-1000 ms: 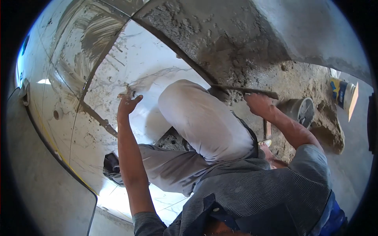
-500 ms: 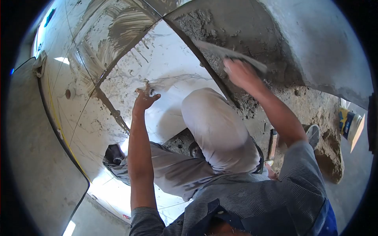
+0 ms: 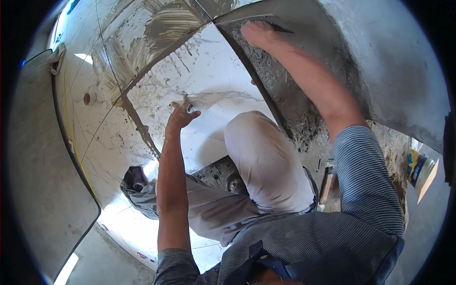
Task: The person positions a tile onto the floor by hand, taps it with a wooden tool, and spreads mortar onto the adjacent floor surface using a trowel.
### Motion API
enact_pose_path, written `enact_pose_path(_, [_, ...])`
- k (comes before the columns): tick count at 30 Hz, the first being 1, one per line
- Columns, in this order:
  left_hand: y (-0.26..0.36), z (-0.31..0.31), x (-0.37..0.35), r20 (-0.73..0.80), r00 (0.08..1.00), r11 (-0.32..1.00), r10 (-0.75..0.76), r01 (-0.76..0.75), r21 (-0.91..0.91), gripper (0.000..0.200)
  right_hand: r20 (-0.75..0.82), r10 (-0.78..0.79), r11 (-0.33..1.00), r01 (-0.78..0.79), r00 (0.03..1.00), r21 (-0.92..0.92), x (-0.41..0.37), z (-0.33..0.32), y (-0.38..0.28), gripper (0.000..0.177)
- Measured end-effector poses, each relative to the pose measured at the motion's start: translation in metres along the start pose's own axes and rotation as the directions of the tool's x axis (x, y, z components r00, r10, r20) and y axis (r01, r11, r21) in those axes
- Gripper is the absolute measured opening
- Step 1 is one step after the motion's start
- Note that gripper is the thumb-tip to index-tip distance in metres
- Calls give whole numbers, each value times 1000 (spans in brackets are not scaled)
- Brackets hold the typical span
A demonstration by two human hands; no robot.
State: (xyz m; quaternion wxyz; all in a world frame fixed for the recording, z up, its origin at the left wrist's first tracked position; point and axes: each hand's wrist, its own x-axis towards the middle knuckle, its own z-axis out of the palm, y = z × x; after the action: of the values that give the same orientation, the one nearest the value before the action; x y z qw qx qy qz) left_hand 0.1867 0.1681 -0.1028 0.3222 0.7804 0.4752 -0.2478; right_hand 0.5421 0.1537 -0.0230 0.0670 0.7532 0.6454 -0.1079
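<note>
Beside the laid marble tile (image 3: 213,80), where my left hand (image 3: 182,115) rests splayed, I see the mortar bed (image 3: 285,95) not yet tiled, my right hand (image 3: 259,34) gripping a trowel (image 3: 282,27) on it.

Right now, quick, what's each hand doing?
Left hand: open, fingers spread on the white tile.
Right hand: closed on a trowel over grey cement.

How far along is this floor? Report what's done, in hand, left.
Done: white tiles lie set on the left, smeared with grey.
In hand: the left hand braces on the nearest tile, and the right hand reaches the far end of the rough mortar bed.
Left: that bed carries no tile, and the smears likely need wiping.
</note>
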Motion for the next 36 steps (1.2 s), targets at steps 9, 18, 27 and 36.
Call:
enact_pose_path(9, [1, -1, 1, -2, 1000, 1000, 10, -10, -6, 95, 199, -58, 997, 66, 978, -34, -86, 6, 14, 21])
enact_pose_path(18, [-9, 6, 10, 6, 999, 999, 44, -44, -9, 94, 127, 26, 996, -36, 992, 80, -115, -15, 13, 19])
enact_pose_path(27, [-5, 3, 5, 2, 1000, 999, 11, -11, -34, 95, -118, 114, 989, -102, 986, 106, -1, 6, -4, 24])
enact_pose_path(36, [-8, 8, 9, -28, 999, 999, 23, -24, -34, 95, 70, -82, 996, 85, 994, -35, -55, 11, 15, 23])
